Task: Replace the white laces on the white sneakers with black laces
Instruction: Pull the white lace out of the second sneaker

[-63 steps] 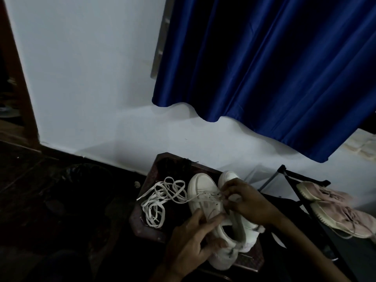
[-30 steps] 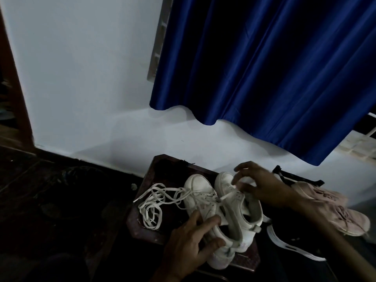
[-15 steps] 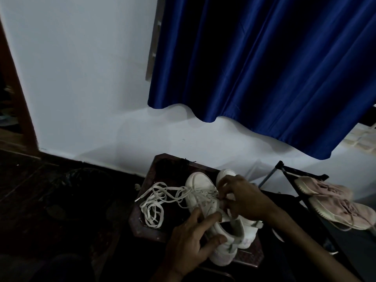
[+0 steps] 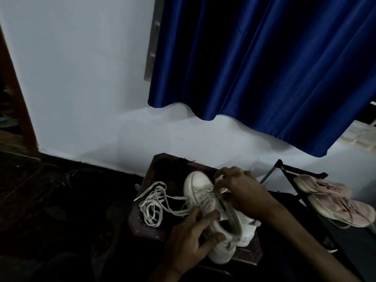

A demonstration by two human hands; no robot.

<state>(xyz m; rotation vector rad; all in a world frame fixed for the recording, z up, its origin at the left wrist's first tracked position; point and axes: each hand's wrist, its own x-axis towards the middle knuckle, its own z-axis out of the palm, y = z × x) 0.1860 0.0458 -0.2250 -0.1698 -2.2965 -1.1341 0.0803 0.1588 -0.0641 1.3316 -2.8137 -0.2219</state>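
Two white sneakers stand side by side on a dark wooden stool (image 4: 148, 228). The left sneaker (image 4: 200, 185) points away from me; the right sneaker (image 4: 247, 224) is mostly covered by my right hand. My left hand (image 4: 191, 239) grips the left sneaker near its heel. My right hand (image 4: 242, 190) pinches the white lace at the eyelets between the two shoes. A loose tangle of white lace (image 4: 153, 202) trails off the left sneaker onto the stool. A dark bundle, perhaps black laces (image 4: 182, 162), lies at the stool's far edge.
A pair of pink sneakers (image 4: 335, 202) sits on a black metal rack (image 4: 297, 186) to the right. A white wall and a blue curtain (image 4: 264, 64) stand behind the stool. The floor on the left is dark.
My right hand pulled lace up and to the right a second ago, then came back down to the eyelets, where it stays. My left hand has kept its hold on the left sneaker.
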